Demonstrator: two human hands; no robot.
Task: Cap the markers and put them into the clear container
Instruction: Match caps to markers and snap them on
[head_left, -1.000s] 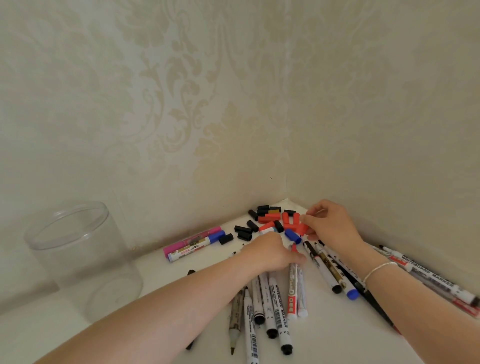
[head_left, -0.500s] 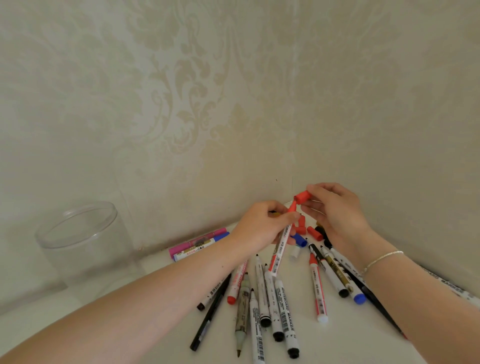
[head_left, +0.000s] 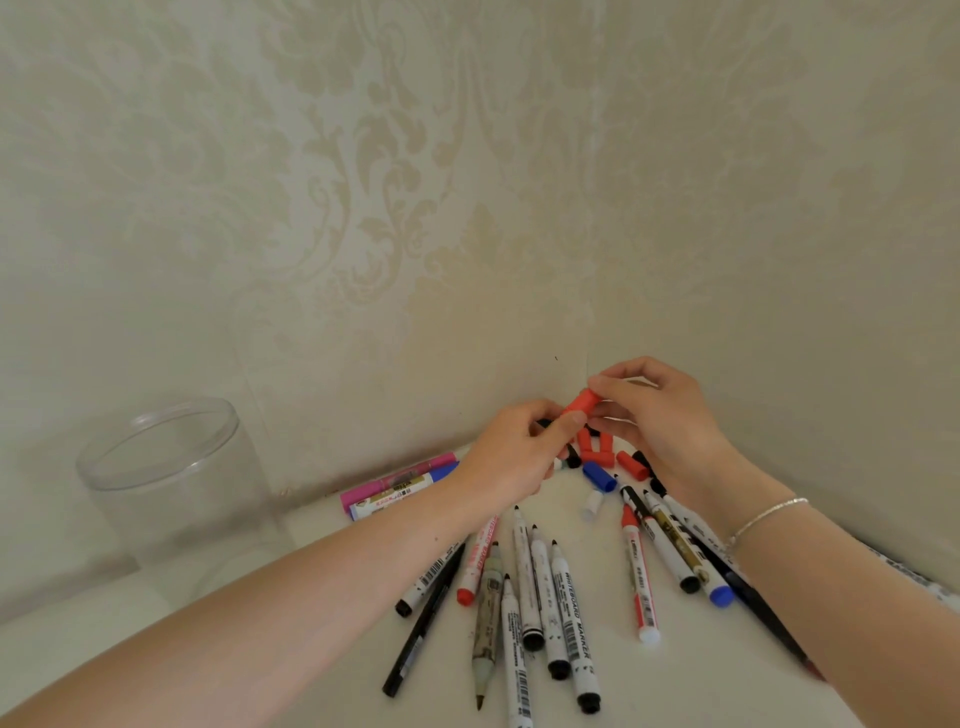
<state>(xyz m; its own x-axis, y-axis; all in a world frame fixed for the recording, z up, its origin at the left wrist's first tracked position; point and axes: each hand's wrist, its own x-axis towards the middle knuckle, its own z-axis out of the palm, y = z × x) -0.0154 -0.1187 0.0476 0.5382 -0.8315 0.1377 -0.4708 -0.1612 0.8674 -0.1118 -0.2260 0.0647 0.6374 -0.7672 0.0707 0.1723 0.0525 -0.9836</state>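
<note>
Red cap (head_left: 582, 402) now seated, both hands gripping

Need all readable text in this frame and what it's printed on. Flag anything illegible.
"WHITEBOARD MARKER": on the barrel of the white marker with black end in the front group.
Red print on the red-tipped marker: too small to read.
Print on the red-ended marker under the left wrist: blurred.
Label on the blue-capped marker beside the pink marker: blurred.
Barcodes and small print on the other barrels: not readable.
</note>
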